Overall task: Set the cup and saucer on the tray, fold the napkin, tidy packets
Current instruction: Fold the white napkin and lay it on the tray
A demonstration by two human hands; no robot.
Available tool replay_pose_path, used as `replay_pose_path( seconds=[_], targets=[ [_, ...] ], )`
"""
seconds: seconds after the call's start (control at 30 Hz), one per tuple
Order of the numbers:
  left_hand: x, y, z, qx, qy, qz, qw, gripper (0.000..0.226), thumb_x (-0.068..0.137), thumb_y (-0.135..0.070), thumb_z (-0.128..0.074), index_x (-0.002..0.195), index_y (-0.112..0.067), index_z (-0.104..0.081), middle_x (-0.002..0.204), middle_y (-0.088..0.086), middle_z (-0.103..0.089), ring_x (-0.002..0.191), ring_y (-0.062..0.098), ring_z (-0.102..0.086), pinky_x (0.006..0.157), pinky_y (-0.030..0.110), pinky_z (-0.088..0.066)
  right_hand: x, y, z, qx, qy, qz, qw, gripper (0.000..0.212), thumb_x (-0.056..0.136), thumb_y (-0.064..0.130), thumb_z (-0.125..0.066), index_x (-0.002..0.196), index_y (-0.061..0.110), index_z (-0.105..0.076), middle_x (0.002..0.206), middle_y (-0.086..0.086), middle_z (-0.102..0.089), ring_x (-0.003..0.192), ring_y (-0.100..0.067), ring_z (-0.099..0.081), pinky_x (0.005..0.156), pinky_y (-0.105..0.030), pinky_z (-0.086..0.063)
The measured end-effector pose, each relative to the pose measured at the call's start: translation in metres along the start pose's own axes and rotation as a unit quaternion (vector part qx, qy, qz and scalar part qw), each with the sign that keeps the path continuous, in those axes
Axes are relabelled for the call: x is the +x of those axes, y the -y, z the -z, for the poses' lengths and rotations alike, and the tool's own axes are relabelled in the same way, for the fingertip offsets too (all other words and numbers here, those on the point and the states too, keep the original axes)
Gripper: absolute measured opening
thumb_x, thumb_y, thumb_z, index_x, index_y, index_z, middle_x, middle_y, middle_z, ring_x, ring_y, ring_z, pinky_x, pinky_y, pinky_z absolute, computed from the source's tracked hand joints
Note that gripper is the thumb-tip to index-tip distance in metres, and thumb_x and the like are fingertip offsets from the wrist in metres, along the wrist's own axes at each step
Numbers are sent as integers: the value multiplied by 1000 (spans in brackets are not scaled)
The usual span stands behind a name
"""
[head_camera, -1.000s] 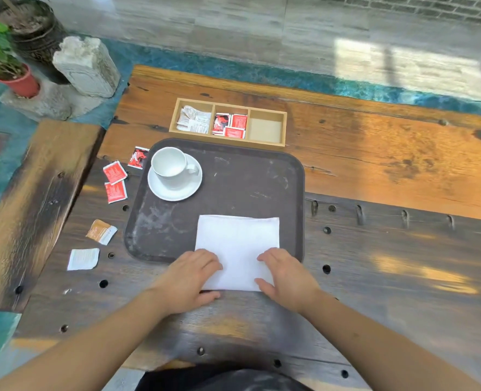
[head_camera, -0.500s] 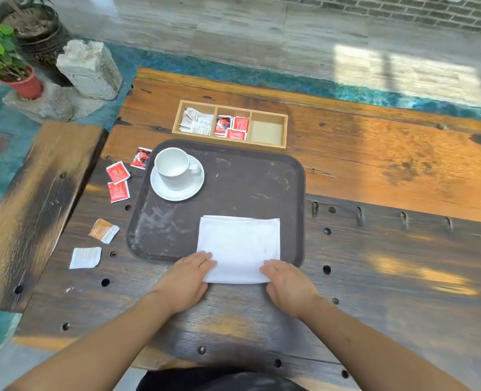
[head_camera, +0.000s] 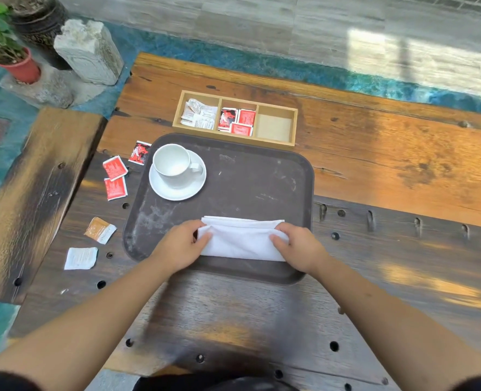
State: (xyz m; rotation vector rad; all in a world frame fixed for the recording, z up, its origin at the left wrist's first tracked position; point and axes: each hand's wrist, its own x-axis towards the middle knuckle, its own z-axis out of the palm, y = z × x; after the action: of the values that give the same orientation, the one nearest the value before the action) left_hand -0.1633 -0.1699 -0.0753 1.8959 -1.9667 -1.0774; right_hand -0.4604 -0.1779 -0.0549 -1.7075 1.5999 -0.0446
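White napkin (head_camera: 240,241) on tray (head_camera: 262,176) | left hand (head_camera: 177,246), right hand (head_camera: 300,248) — fingers pinching its ends

No lettering can be read anywhere. The red packets (head_camera: 115,178) left of the tray (head_camera: 264,176) and the white packets (head_camera: 199,114) in the wooden box (head_camera: 276,127) behind it carry print, but it is too small and blurred.

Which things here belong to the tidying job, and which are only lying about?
For the job: napkin, held by left hand and right hand; cup; saucer; tray; loose packets; wooden organiser.

Only lying about: potted plant; stone block.
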Motion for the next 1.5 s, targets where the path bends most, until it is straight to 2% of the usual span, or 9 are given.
replay_pose_path(
  seconds=[0.23, 0.43, 0.6, 0.8, 0.93, 1.07, 1.23, 1.4, 1.5],
  targets=[
    [27, 4, -6, 4, -27, 56, 998, 18, 92, -34, -62, 82, -18, -59, 104, 3, -54, 90, 20, -59, 86, 34, -48, 31, 2, -7, -60, -13, -44, 997, 29, 97, 38, -47, 104, 14, -62, 108, -9, -56, 94, -31, -60, 81, -38, -48],
    [40, 0, -12, -43, -69, 131, 988, 16, 86, -34, -67, 92, -23, -57, 103, 5, -59, 90, 22, -60, 81, 32, -45, 46, 5, -16, -133, -41, -71, 988, 30, 99, 37, -46, 111, 11, -57, 112, -10, -51, 91, -33, -62, 69, -35, -45],
    [47, -6, -17, -131, -54, 229, 963, 46, 79, -35, -75, 114, -18, -51, 100, -2, -64, 93, 19, -60, 75, 31, -44, 53, 8, -20, -211, -64, -47, 974, 30, 98, 36, -46, 115, 12, -52, 113, -10, -56, 104, -30, -55, 79, -41, -47],
    [49, -12, -18, -185, -14, 286, 940, 23, 79, -28, -73, 90, -9, -67, 94, 6, -70, 84, 23, -63, 70, 30, -47, 49, 14, -21, -260, -113, -31, 959, 32, 94, 35, -52, 119, 15, -48, 115, -8, -53, 105, -30, -48, 83, -43, -42],
    [45, -18, -17, -242, 9, 302, 922, 16, 79, -25, -72, 75, -11, -64, 82, 5, -67, 75, 23, -59, 70, 35, -50, 31, 29, -26, -281, -135, 33, 950, 28, 92, 35, -53, 115, 18, -53, 110, -5, -53, 100, -29, -48, 79, -44, -39],
    [37, -23, -14, -250, 7, 289, 924, 21, 79, -29, -71, 69, -19, -55, 77, 2, -62, 71, 22, -54, 65, 31, -43, 3, 44, -43, -258, -83, 113, 956, 33, 90, 39, -51, 115, 18, -57, 108, -4, -56, 99, -28, -50, 80, -41, -42],
    [22, -33, -10, -359, -8, 331, 873, 14, 84, -24, -66, 87, -12, -58, 90, 10, -68, 74, 25, -63, 69, 37, -55, -23, 49, -67, -196, -17, 121, 973, 42, 90, 42, -50, 125, 17, -49, 113, -5, -51, 102, -25, -48, 86, -38, -46],
    [-2, -51, -11, -539, -28, 381, 750, 13, 94, -11, -54, 101, -5, -63, 95, 10, -73, 78, 20, -73, 56, 30, -60, -27, 53, -80, -168, -50, 105, 979, 43, 89, 39, -56, 125, 17, -46, 116, -4, -50, 103, -24, -49, 81, -37, -49],
    [-19, -57, -15, -590, 14, 411, 695, 17, 95, -9, -53, 106, 0, -62, 102, 17, -73, 81, 26, -75, 58, 32, -61, -22, 49, -83, -154, -55, 86, 983, 36, 90, 31, -54, 122, 17, -50, 118, -3, -51, 108, -24, -48, 85, -37, -47]
  ],
)
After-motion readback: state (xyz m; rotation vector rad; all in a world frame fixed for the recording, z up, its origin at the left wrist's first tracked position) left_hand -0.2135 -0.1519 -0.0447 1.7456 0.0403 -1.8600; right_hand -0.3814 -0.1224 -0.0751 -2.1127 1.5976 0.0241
